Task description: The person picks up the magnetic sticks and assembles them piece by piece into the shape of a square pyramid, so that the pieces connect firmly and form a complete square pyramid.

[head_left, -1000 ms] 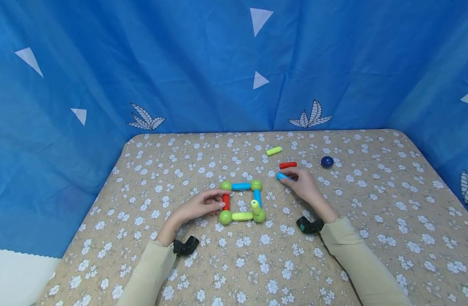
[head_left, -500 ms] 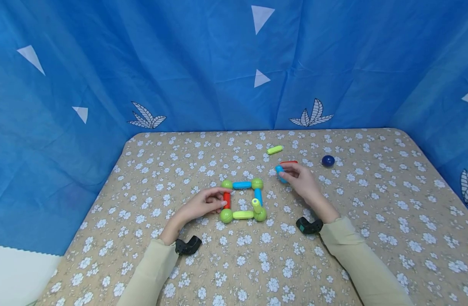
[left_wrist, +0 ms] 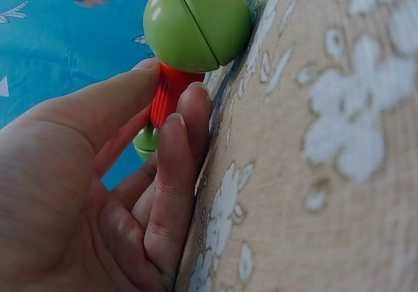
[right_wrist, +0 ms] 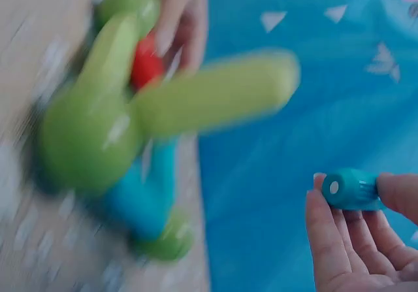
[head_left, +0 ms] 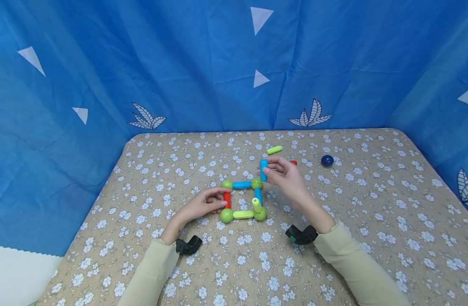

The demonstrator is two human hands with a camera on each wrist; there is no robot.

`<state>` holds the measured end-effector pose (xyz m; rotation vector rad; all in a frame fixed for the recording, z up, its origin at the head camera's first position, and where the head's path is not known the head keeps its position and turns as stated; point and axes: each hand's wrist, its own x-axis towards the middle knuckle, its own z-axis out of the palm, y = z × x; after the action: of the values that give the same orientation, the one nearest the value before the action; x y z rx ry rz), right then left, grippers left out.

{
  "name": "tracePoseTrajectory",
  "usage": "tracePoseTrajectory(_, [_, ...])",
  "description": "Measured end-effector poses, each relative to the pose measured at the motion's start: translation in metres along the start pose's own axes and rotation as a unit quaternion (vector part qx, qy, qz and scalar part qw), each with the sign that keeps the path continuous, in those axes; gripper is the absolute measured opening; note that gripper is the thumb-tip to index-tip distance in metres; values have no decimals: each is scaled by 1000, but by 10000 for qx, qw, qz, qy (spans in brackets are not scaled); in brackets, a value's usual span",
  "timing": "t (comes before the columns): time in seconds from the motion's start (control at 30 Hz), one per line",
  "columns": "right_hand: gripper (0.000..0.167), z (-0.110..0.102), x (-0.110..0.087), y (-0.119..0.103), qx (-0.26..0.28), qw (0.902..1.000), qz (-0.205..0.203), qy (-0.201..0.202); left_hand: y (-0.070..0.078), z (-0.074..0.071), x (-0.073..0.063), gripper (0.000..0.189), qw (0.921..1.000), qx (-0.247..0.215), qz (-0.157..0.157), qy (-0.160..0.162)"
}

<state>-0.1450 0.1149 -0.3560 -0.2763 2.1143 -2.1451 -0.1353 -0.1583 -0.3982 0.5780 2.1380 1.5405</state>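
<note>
A square of magnetic-looking toy rods and green balls (head_left: 226, 216) lies on the table: blue rods (head_left: 241, 185) on the far and right sides, a yellow-green rod (head_left: 243, 215) in front, a red rod (head_left: 227, 199) on the left. From its near right ball another yellow-green rod (right_wrist: 222, 93) stands up. My left hand (head_left: 202, 205) pinches the red side rod between thumb and fingers. Raised beside the far right ball, my right hand (head_left: 289, 176) pinches a loose blue rod (head_left: 263, 171), held upright. A pale dot shows on that rod's end in the right wrist view.
Beyond my right hand lie a loose yellow-green rod (head_left: 274, 150) and a mostly hidden red rod (head_left: 293, 162). A dark blue ball (head_left: 327, 160) sits farther right. The flowered tabletop (head_left: 234, 263) ends at a blue curtain (head_left: 203, 68).
My right hand has lifted the blue rod, turned it upright and carried it left toward the square's far right corner. My left hand stays on the red rod.
</note>
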Motion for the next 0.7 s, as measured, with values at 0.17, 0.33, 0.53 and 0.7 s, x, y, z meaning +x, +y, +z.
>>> tracePoseTrajectory(0.17, [33, 22, -10, -21, 304, 9986, -321, -279, 3, 0, 1, 39, 9999, 126, 49, -7])
tracePoseTrajectory(0.33, [40, 42, -23, -29, 555, 9960, -404, -572, 1, 0, 2, 39, 9999, 115, 106, -32])
tracePoseTrajectory(0.53, [40, 67, -38, -24, 439, 9936, -627, -825, -22, -3, 8, 39, 9998, -31, 221, 5])
tracePoseTrajectory(0.7, [35, 87, -42, -1, 256, 9918, -713, -1033, -30, -4, 8, 38, 9988, -370, 293, -137])
